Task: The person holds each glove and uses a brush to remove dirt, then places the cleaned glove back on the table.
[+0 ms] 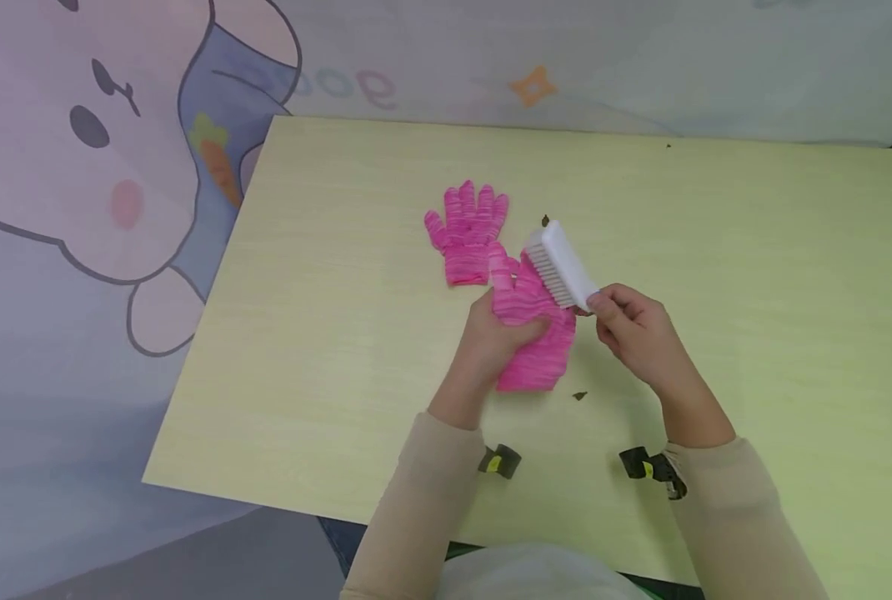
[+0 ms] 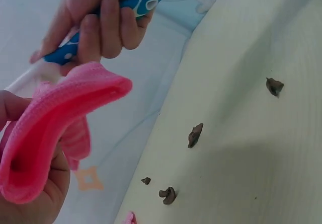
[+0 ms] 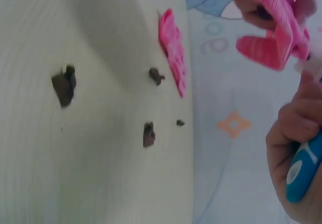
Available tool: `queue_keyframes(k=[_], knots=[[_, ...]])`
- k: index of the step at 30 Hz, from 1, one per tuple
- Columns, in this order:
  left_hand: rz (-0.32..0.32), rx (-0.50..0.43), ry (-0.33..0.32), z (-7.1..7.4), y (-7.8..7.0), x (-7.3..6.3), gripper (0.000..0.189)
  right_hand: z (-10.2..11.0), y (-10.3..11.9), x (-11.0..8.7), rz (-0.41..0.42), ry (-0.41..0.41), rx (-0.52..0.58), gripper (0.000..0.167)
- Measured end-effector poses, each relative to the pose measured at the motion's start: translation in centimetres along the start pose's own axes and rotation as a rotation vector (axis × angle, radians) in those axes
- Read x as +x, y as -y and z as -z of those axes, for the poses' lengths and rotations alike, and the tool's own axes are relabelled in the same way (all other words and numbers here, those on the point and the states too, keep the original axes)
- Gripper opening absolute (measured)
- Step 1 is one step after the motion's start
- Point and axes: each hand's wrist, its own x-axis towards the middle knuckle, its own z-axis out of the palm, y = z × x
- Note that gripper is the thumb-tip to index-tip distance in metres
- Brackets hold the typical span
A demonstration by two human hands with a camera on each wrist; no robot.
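A pink striped knit glove (image 1: 532, 358) is held up off the table by my left hand (image 1: 491, 337), the thumb lying across its front. In the left wrist view its cuff opening (image 2: 30, 148) gapes. My right hand (image 1: 637, 333) grips a scrubbing brush (image 1: 566, 262) with a white head and a blue handle (image 3: 304, 171). Its bristles (image 1: 549, 271) lie against the finger side of the glove. A dark bit (image 3: 264, 12) shows at the held glove in the right wrist view. Behind it, a second pink glove (image 1: 464, 250) lies flat, fingers pointing away.
Brown crumbled scraps lie on the pale yellow table (image 1: 326, 333), one scrap (image 1: 579, 396) near my forearms and another (image 1: 545, 221) beyond the brush. Several scraps (image 2: 195, 135) show in the wrist views. A printed cloth backdrop (image 1: 446, 67) stands behind the table's far edge.
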Motion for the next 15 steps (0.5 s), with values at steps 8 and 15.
queue_keyframes(k=[8,15], knots=[[-0.010,-0.026,-0.039,0.3,-0.1,0.1,0.040,0.5,0.1,-0.3,0.029,0.084,0.117,0.020],[0.035,-0.008,-0.049,0.4,-0.2,0.0,0.037,1.5,-0.1,-0.1,-0.014,-0.023,0.059,0.020]])
